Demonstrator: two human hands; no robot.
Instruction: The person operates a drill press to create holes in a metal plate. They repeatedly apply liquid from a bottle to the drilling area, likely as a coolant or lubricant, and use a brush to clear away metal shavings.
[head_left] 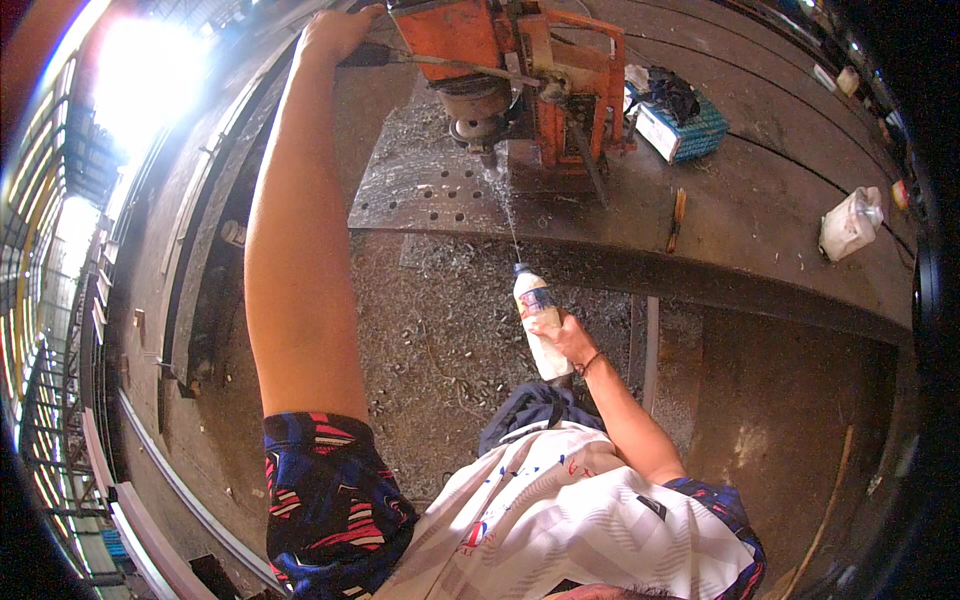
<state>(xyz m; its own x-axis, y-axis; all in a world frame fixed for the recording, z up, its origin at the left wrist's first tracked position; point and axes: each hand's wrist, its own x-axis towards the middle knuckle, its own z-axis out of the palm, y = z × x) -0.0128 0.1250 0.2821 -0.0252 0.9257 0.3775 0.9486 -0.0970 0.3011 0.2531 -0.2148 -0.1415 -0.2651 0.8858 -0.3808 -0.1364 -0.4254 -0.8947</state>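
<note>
Both hands are busy and well apart. Far out at the end of a straight arm, the left hand point(335, 32) is closed around a dark lever handle point(368, 55) on the side of an orange drilling machine point(520, 70). Much nearer the body, the right hand point(568, 338) is wrapped around the lower part of a white plastic squeeze bottle point(538, 318), tilted so that its nozzle points up and away toward the machine. A thin stream of liquid point(503, 205) runs between the nozzle and the drill bit point(486, 155), beyond the right hand.

Under the bit lies a grey steel plate point(420, 190) with rows of small drilled holes, strewn with metal shavings. More shavings cover the floor point(440, 330) between the two hands. To the right of the machine sits a blue mesh basket point(680, 125) on the dark steel worktop point(760, 210), and farther right a crumpled white plastic bag point(850, 222).
</note>
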